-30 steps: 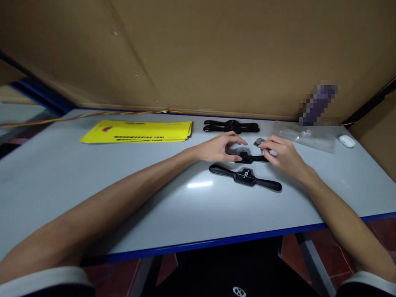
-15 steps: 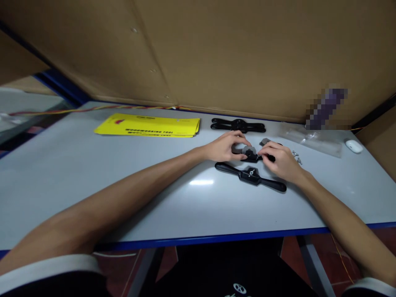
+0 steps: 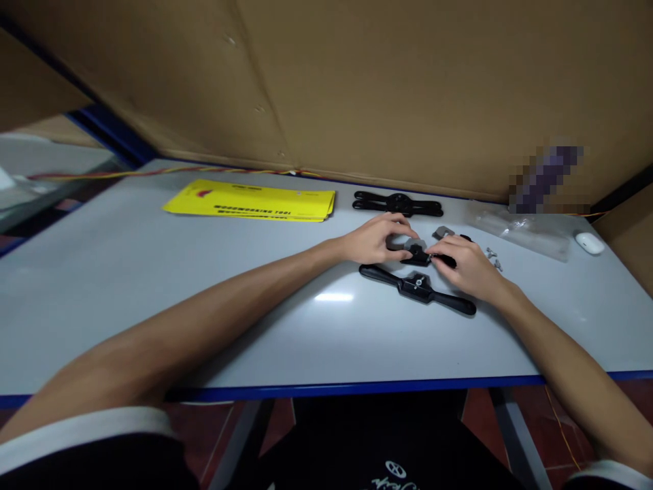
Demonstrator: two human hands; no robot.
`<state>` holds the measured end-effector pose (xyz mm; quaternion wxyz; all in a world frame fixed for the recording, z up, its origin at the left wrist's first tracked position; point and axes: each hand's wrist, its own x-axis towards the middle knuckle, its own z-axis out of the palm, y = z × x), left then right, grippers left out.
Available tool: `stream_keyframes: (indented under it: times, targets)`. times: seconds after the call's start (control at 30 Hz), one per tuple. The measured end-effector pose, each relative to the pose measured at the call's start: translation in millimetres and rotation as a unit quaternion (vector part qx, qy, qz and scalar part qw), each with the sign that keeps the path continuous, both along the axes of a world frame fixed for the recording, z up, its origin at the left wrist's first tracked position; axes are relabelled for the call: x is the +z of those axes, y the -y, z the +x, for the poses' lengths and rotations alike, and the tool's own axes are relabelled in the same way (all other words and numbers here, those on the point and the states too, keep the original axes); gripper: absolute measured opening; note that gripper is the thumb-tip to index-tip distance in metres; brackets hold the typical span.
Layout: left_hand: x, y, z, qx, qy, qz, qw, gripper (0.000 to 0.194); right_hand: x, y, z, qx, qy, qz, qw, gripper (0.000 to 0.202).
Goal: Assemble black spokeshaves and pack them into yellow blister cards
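Note:
A black spokeshave [image 3: 419, 258] with a grey blade [image 3: 415, 243] on its middle lies under both hands. My left hand [image 3: 376, 239] steadies it, thumb and fingers closed around the blade area and the left handle. At the right of its body, my right hand [image 3: 462, 264] pinches a small metal screw [image 3: 431, 256], largely covered by the fingertips. Nearer to me lies another spokeshave [image 3: 416, 288], with a blade and a screw fitted at its centre. Loose grey blades [image 3: 442, 233] and thumbscrews [image 3: 491, 252] rest just beyond and beside my right hand.
More black spokeshaves [image 3: 398, 203] lie together at the back. Yellow printed sleeves [image 3: 249, 201] are stacked at back left. A clear plastic bag [image 3: 525, 231] and a white earbud case [image 3: 590, 243] are on the right. Cardboard [image 3: 382, 88] walls the table's far edge.
The view has shifted slightly. My left hand stays on the spokeshave, and my right fingertips still work beside its body, with the small metal screw now showing between them.

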<state>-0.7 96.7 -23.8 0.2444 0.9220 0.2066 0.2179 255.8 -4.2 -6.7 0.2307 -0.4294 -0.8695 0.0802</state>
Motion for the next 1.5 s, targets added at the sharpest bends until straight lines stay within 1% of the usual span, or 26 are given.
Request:
stream_keyframes:
  times: [0.2,0.43,0.6,0.8,0.9,1.07,1.13,1.33,1.5]
  targets:
    - [0.7,0.9,-0.4,0.001,-0.003,0.011,1.000,0.046,5.8,2.1,-1.0,-0.001,0.013,-0.017,1.000,0.017]
    - [1.3,2.6,-0.2,0.001,-0.007,0.015,1.000,0.048,4.2,0.6,-0.3,0.008,0.011,0.017,1.000,0.021]
    - [0.5,2.7,0.3,-0.001,-0.007,0.022,1.000,0.050,3.1,2.4,-5.3,-0.006,-0.038,0.060,0.997,0.021]
    - [1.2,3.1,0.7,0.003,-0.013,0.022,1.000,0.050,-5.7,1.3,-13.1,-0.003,-0.089,0.051,0.995,0.018]
    - [2.2,3.7,0.9,0.002,-0.016,0.023,1.000,0.051,-7.9,0.1,-14.8,-0.007,-0.102,0.047,0.994,0.022]
    - [1.8,4.0,1.3,0.008,-0.016,0.028,0.999,0.050,-3.7,0.8,-16.3,-0.023,-0.102,0.048,0.993,0.032]
    - [1.2,3.6,1.4,0.006,-0.015,0.030,0.999,0.049,-2.7,1.1,-16.6,-0.023,-0.103,0.046,0.993,0.030]
    - [0.1,2.1,1.0,-0.003,-0.015,0.032,0.999,0.049,-4.0,0.1,-16.4,-0.019,-0.110,0.045,0.993,0.013]
    - [-1.1,2.7,2.7,-0.002,-0.011,0.033,0.999,0.049,-2.8,0.1,-16.6,-0.010,-0.106,0.061,0.993,0.016]
